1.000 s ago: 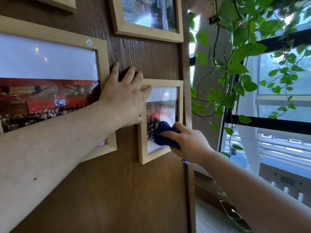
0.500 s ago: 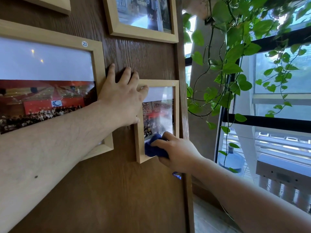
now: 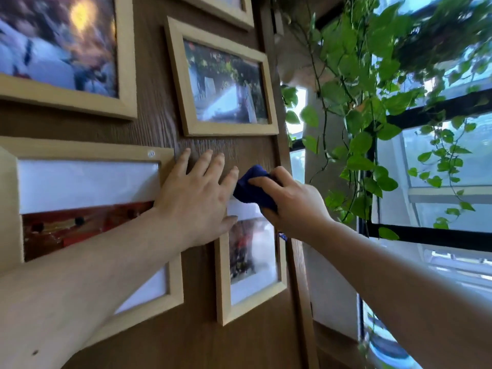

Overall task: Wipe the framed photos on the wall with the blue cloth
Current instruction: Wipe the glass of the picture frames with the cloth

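Fingers (image 3: 266, 185) of the right hand (image 3: 295, 206) are clenched around the bunched blue cloth (image 3: 253, 191), pressing it on the top edge of the small lower frame (image 3: 250, 288), at about one o'clock from picture centre. Left hand (image 3: 194, 201) lies flat and spread, holding nothing, bracing wall and frame corner. Progress is hard to judge: this frame looks mid-wipe, while the frame above (image 3: 221, 81), at twelve o'clock, and the other frames probably remain.

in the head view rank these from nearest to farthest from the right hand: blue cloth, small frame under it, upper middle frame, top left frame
1. blue cloth: held in the right hand.
2. small frame: directly under the hand, touching.
3. upper middle frame: above, slightly left.
4. top left frame: far up-left.
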The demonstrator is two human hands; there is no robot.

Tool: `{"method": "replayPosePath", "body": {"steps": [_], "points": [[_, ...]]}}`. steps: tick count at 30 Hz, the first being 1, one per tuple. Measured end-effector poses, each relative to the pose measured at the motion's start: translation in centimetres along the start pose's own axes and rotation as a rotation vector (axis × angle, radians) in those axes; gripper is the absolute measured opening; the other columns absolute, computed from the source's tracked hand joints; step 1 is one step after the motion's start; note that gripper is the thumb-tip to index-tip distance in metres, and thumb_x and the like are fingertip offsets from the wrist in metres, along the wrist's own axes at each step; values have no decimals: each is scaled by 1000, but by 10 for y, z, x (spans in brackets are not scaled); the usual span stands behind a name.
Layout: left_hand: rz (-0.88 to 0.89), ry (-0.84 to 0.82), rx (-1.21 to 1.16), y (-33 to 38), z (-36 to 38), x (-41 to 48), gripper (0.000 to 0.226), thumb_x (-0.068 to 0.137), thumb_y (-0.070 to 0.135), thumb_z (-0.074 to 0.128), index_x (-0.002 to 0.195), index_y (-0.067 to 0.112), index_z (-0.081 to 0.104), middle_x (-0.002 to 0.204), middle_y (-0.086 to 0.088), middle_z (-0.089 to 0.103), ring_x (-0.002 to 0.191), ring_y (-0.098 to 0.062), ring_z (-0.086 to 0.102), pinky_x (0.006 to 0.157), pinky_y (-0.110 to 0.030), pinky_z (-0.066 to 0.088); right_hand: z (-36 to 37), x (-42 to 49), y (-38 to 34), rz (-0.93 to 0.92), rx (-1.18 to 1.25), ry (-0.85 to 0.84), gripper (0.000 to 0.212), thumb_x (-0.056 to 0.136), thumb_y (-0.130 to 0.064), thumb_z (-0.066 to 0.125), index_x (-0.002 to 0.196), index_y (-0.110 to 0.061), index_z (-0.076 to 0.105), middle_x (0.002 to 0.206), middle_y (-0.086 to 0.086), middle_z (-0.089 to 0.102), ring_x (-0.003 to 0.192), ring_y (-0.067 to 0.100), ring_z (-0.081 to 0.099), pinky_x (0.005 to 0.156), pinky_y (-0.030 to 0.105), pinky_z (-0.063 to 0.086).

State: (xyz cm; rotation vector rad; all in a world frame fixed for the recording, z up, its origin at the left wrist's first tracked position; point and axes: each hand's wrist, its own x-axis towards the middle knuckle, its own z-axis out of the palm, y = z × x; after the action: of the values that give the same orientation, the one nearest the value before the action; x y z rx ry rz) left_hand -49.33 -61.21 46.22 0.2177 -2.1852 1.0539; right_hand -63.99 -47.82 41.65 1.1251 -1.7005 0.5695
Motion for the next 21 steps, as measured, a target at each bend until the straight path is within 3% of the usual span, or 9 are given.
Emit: {"method": "replayPosePath", "body": {"steps": [4, 9, 14, 18, 21], "points": [[-47, 130, 43, -33, -24, 21, 85, 79, 67, 37, 143, 14, 25, 150, -16, 33, 140, -32, 24, 115, -53, 19, -14, 51, 8, 32, -1, 125, 46, 78, -29, 66, 122, -24, 55, 104, 6, 56, 67, 29, 57, 50, 28, 34], [-158, 188, 152, -82, -52, 50, 85, 78, 69, 37, 139, 10, 32, 143, -16, 40, 134, -32, 29, 111, -52, 27, -34, 118, 10, 58, 52, 245, 46, 80, -33, 61, 124, -31, 48, 106, 3, 52, 71, 27, 57, 53, 28, 37], [-233, 130, 289, -102, -57, 69, 98, 75, 78, 25, 142, 7, 23, 145, -16, 35, 135, -32, 27, 110, -53, 24, -45, 173, -5, -25, -20, 273, 48, 83, -34, 59, 128, -31, 43, 112, 5, 52, 76, 26, 56, 56, 30, 35], [-275, 76, 348, -105, -54, 80, 105, 72, 83, 24, 144, 7, 21, 150, -15, 30, 138, -32, 21, 112, -56, 16, -44, 202, -16, -85, -80, 289, 49, 84, -32, 59, 130, -27, 43, 111, 9, 51, 66, 20, 42, 53, 29, 28], [-299, 60, 365, -103, -50, 84, 109, 69, 85, 27, 145, 7, 18, 152, -14, 27, 140, -31, 17, 113, -58, 11, -37, 209, -15, -152, -172, 275, 52, 84, -34, 59, 132, -27, 40, 113, 11, 50, 64, 19, 40, 53, 30, 31]]}}
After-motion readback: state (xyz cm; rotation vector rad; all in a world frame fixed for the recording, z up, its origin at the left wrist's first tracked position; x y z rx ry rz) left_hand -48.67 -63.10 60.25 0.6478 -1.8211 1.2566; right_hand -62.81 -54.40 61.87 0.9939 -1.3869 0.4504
